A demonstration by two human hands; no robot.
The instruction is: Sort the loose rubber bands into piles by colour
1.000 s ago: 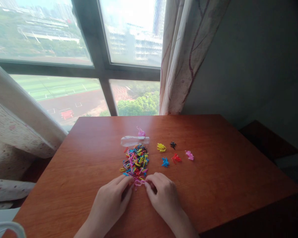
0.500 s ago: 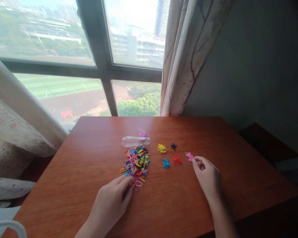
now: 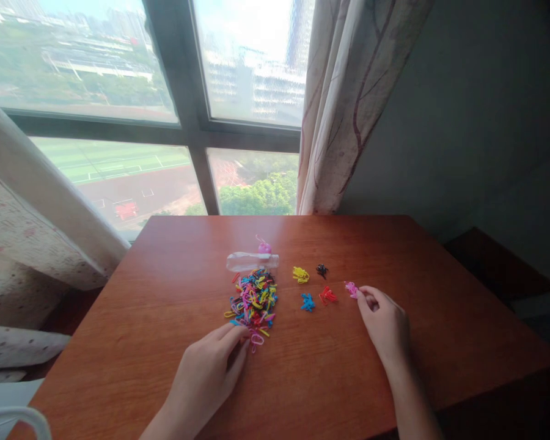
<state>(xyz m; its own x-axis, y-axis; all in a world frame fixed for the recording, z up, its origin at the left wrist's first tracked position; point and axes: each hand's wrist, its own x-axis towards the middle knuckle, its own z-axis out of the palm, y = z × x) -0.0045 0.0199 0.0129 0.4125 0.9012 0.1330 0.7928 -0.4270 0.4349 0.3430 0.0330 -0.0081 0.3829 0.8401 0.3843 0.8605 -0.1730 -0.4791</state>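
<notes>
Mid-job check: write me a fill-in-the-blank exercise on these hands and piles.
The left hand is at the large mixed pile; the right hand is at the small ____ pile.
The small single-colour piles number ____.
Straight beyond the red pile, beside the yellow pile, lies the ____ pile.

Missing words: pink; five; black.

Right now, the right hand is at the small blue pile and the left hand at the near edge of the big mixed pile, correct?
Only the colour is wrong: the head view shows the right hand at the small pink pile. The left hand is at the near edge of the big mixed pile.
</notes>
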